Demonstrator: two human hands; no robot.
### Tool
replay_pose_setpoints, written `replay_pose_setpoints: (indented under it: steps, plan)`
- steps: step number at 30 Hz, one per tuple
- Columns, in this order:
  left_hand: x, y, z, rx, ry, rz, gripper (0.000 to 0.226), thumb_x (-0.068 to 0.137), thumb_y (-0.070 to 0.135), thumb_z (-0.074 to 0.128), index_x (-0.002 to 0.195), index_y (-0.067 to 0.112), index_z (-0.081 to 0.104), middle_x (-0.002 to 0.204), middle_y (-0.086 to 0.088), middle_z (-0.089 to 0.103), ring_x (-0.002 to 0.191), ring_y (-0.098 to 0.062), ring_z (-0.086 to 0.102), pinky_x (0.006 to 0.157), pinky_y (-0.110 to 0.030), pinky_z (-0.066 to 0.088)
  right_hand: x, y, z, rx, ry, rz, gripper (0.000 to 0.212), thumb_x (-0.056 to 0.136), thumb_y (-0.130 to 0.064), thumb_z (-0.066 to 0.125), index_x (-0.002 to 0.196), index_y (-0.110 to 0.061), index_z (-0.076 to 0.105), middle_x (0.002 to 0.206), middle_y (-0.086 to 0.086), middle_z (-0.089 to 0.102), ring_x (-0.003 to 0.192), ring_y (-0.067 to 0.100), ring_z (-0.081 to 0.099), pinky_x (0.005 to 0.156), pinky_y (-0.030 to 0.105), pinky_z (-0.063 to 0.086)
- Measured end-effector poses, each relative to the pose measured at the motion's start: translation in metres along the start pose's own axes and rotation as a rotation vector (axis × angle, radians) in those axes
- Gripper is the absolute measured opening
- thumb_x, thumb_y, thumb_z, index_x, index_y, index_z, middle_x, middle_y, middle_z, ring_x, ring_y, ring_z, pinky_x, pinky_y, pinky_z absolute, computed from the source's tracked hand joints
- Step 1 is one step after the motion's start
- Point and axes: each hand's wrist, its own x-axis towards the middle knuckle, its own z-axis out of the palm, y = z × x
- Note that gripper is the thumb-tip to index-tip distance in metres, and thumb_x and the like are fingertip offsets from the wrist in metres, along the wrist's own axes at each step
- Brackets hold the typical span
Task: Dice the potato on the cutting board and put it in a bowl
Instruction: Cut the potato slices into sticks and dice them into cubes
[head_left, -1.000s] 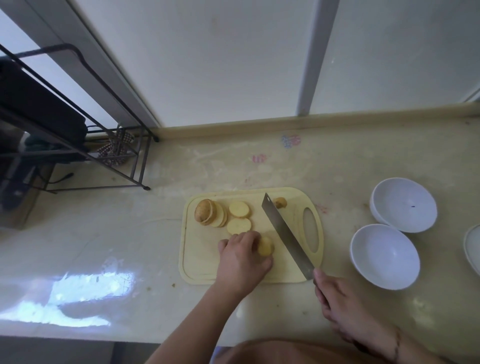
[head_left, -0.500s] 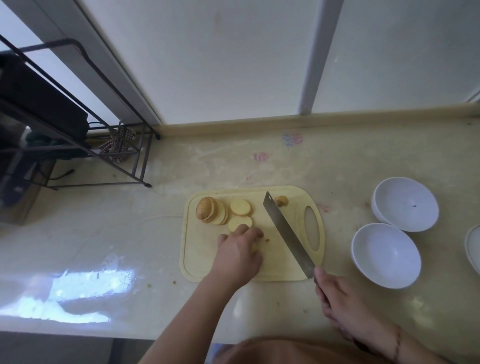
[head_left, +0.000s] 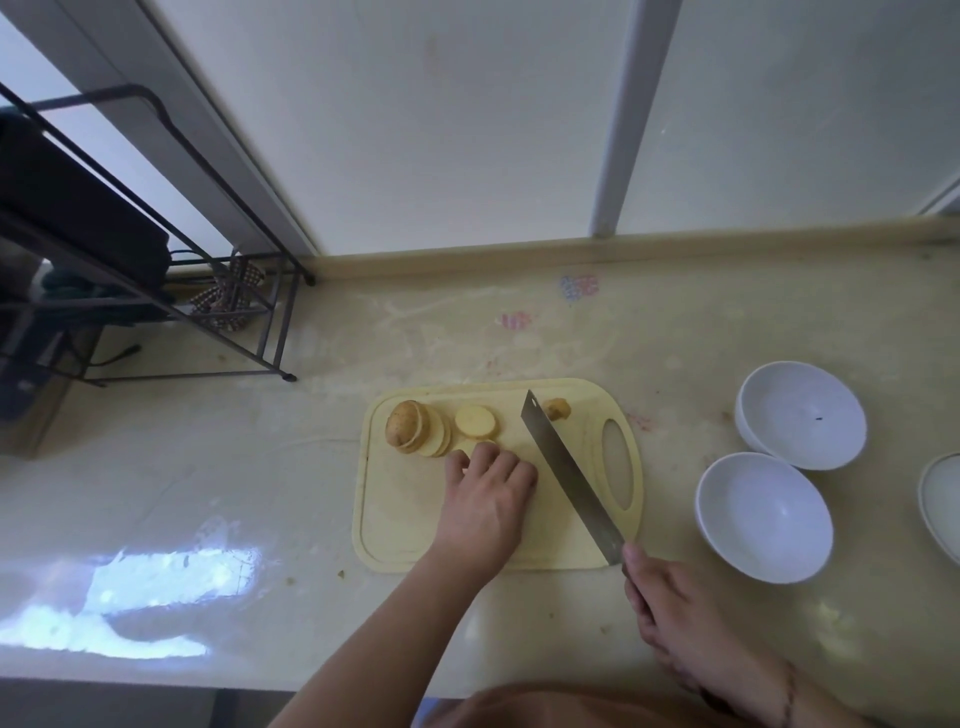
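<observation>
A pale yellow cutting board (head_left: 400, 525) lies on the counter. At its far left leans a stack of potato slices (head_left: 415, 428) with a skin-on end piece. A loose round slice (head_left: 475, 420) lies beside them, and a small end piece (head_left: 557, 409) sits beyond the blade. My left hand (head_left: 488, 499) lies over the board's middle with its fingertips on a slice that it mostly hides. My right hand (head_left: 670, 613) grips the handle of a cleaver (head_left: 569, 475), whose blade runs diagonally across the board just right of my left hand.
Two white bowls (head_left: 763, 514) (head_left: 802, 413) stand right of the board, and the rim of a third dish (head_left: 940, 504) shows at the right edge. A black wire rack (head_left: 156, 249) stands at the back left. A wall and window frame close off the back of the counter.
My left hand has moved away from me toward the leaning slices, covering the slice it held beside the blade. The cleaver and my right hand have hardly moved.
</observation>
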Motion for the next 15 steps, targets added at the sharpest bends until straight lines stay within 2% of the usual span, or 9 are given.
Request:
replay_pose_setpoints:
  steps: [3, 5, 9, 13, 15]
  plan:
    - [0.015, -0.002, -0.005, -0.069, 0.022, -0.093, 0.011, 0.087, 0.019, 0.055, 0.087, 0.022, 0.065, 0.078, 0.01, 0.065, 0.089, -0.024, 0.054, 0.077, -0.038, 0.024, -0.002, 0.0, 0.0, 0.004, 0.011, -0.028, 0.057, 0.078, -0.074, 0.038, 0.062, -0.019, 0.04, 0.05, 0.005, 0.028, 0.041, 0.015, 0.021, 0.041, 0.021, 0.019]
    - [0.033, -0.004, -0.008, -0.144, 0.032, -0.184, 0.008, 0.088, 0.016, 0.063, 0.09, 0.021, 0.069, 0.083, 0.009, 0.069, 0.092, -0.026, 0.055, 0.078, -0.038, 0.024, -0.003, 0.0, -0.001, 0.013, 0.019, -0.031, 0.058, 0.074, -0.076, 0.038, 0.062, -0.019, 0.041, 0.051, 0.005, 0.027, 0.042, 0.015, 0.02, 0.042, 0.021, 0.018]
    - [0.072, -0.006, -0.014, -0.244, 0.033, -0.277, 0.011, 0.089, 0.015, 0.065, 0.095, 0.021, 0.072, 0.092, 0.008, 0.073, 0.101, -0.026, 0.055, 0.08, -0.038, 0.023, -0.009, -0.004, -0.005, 0.044, 0.022, -0.041, 0.058, 0.076, -0.073, 0.037, 0.064, -0.016, 0.04, 0.051, 0.005, 0.025, 0.04, 0.015, 0.018, 0.041, 0.021, 0.018]
    - [0.085, -0.009, -0.013, -0.278, -0.07, -0.231, 0.024, 0.092, 0.013, 0.06, 0.104, 0.026, 0.076, 0.115, 0.01, 0.07, 0.117, -0.024, 0.047, 0.089, -0.039, 0.024, -0.013, -0.009, -0.005, 0.093, 0.033, -0.045, 0.055, 0.08, -0.068, 0.037, 0.065, -0.014, 0.039, 0.05, 0.004, 0.022, 0.04, 0.014, 0.016, 0.041, 0.019, 0.017]
    - [0.079, -0.016, -0.013, -0.333, -0.037, -0.184, 0.023, 0.087, 0.009, 0.066, 0.1, 0.025, 0.078, 0.113, 0.008, 0.07, 0.115, -0.027, 0.049, 0.088, -0.038, 0.026, -0.014, -0.01, -0.005, 0.1, 0.033, -0.038, 0.054, 0.085, -0.064, 0.035, 0.066, -0.014, 0.039, 0.05, 0.003, 0.023, 0.039, 0.014, 0.016, 0.041, 0.02, 0.017]
